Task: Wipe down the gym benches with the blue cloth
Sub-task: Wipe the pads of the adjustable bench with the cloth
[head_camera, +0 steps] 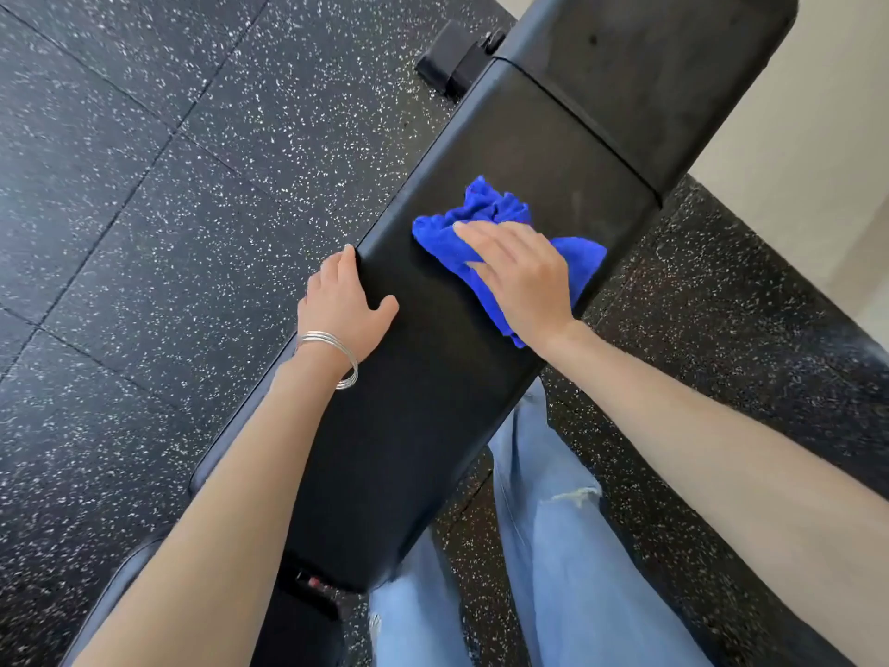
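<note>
A black padded gym bench [423,416] runs diagonally from lower left to upper right. On its long pad lies a crumpled blue cloth [486,211], spread toward the pad's right edge. My right hand [522,276] presses flat on the cloth with straight fingers pointing up-left. My left hand [344,300] rests on the bench's left edge, fingers curled over the side and thumb on top; thin silver bangles circle that wrist. A second, wider pad [649,74] of the bench continues at the upper right, past a narrow gap.
Black rubber floor tiles with white speckles [158,195] surround the bench. A black frame foot [457,60] juts out left of the pad gap. A pale wall [818,161] stands at right. My legs in light blue jeans [553,546] are beside the bench's right side.
</note>
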Demonstrator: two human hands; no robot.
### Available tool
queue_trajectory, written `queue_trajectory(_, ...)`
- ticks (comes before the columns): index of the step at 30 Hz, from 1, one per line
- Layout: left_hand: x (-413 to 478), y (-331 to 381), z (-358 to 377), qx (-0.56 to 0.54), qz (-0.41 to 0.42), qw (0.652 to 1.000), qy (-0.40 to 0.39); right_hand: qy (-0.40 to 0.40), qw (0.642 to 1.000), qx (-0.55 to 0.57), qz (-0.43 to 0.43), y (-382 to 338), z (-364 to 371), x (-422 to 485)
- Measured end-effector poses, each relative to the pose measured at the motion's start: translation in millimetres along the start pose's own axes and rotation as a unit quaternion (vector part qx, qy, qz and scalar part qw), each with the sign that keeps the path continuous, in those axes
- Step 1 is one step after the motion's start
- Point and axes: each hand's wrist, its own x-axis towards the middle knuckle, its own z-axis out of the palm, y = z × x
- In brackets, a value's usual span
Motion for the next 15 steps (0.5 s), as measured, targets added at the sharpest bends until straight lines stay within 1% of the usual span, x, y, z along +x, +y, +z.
queue_trajectory(2, -0.9, -0.8, -1.0, 0.001, 0.003, 1.000, -0.003, -0.007, 0.999, -0.012, -0.051, -20.7, 2.7, -23.9)
queue_trajectory(4, -1.8, -4.1, -2.9, 0.012, 0.019, 1.000, -0.011, -0.016, 0.997, -0.041, -0.057, -27.7, 4.6, -34.7)
queue_trajectory(7, -1.3, -6.9, -4.8, 0.028, 0.029, 0.999, -0.028, -0.013, 0.993, -0.094, -0.073, -2.9, 11.3, -22.2)
queue_trajectory(9, 0.5, -5.2, -5.2, 0.027, 0.026, 0.999, -0.030, -0.015, 0.991, -0.110, -0.074, 20.1, 16.0, -2.1)
queue_trajectory(12, 1.7, -1.0, -2.3, 0.029, 0.015, 0.999, -0.019, -0.016, 0.994, -0.091, -0.052, 40.4, 13.4, 22.9)
queue_trajectory(15, 1.6, 1.2, 0.7, 0.027, 0.005, 1.000, -0.011, -0.015, 0.998, -0.044, -0.035, 32.3, 4.6, 22.3)
